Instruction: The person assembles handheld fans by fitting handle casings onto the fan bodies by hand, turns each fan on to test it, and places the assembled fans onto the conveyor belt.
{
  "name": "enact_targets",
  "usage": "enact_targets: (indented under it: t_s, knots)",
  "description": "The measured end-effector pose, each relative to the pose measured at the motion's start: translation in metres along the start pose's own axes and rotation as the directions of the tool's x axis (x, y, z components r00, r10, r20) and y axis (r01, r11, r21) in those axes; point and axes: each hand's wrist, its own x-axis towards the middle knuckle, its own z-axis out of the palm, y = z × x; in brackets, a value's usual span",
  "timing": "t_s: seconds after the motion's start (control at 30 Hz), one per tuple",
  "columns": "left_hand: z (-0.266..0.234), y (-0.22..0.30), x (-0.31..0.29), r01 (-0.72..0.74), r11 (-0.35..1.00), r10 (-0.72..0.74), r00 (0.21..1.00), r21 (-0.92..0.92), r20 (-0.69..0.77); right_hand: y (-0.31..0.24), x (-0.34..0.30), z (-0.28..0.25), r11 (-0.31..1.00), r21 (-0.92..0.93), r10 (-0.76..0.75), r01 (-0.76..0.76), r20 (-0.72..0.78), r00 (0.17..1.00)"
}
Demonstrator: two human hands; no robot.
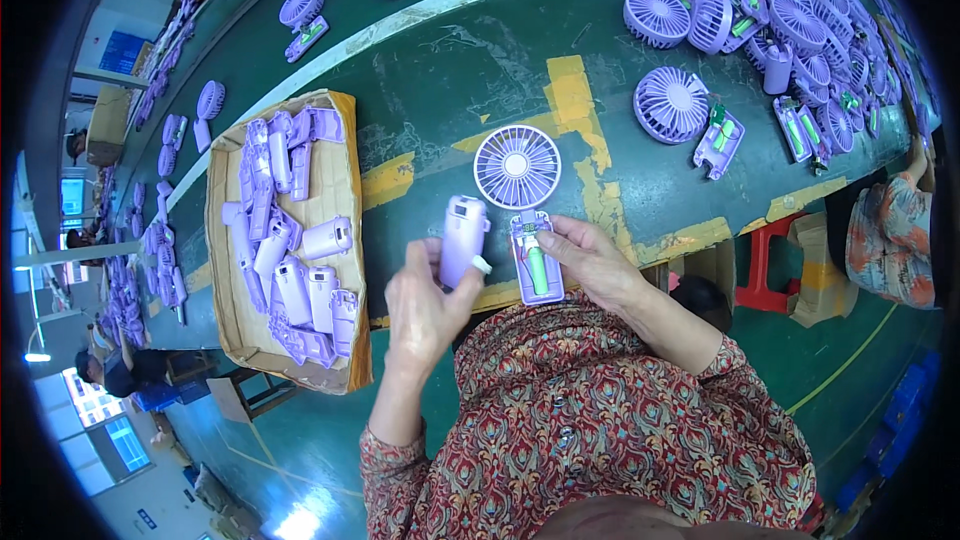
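Observation:
A purple handheld fan (517, 168) lies on the green worktable right in front of me. Its handle is uncovered, showing a green battery (538, 268) and a small circuit board. My right hand (594, 258) grips this handle from the right, thumb on the board's end. To the left, my left hand (425, 298) holds a purple handle cover (463, 240) upright between thumb and fingers, apart from the fan. A white wrap or pad shows at the left thumb's tip.
A cardboard box (356, 240) of purple handle covers stands at my left. More fans with bare batteries, one fan (671, 106) nearest, pile up at the right. Others lie along the far strip. A red stool (768, 265) and another person (893, 240) are at the right.

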Motion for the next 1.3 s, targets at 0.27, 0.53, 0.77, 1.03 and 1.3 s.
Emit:
enact_targets:
  t_s: [0.27,0.53,0.77,1.03,1.3]
  knots:
    - [0.02,0.029,-0.032,-0.144,0.989,0.142,0.986,0.019,0.09,-0.008,-0.005,0.005,0.997,-0.071,-0.035,0.04,0.073,0.997]
    - [0.03,0.033,-0.032,-0.183,0.979,0.177,0.982,0.094,0.065,-0.013,-0.011,0.008,1.0,-0.014,0.01,-0.008,0.109,0.994]
    - [0.031,0.037,-0.034,-0.19,0.967,0.184,0.982,0.167,0.053,-0.011,-0.008,0.006,0.999,-0.032,0.029,-0.024,0.168,0.985]
    - [0.034,0.024,-0.033,-0.319,0.935,0.314,0.948,0.154,0.055,-0.015,-0.009,0.011,0.998,-0.058,0.02,-0.008,0.198,0.98]
    - [0.036,0.022,-0.035,-0.357,0.909,0.352,0.934,0.213,0.064,0.005,-0.007,0.012,0.879,-0.424,-0.187,0.219,0.115,0.976]
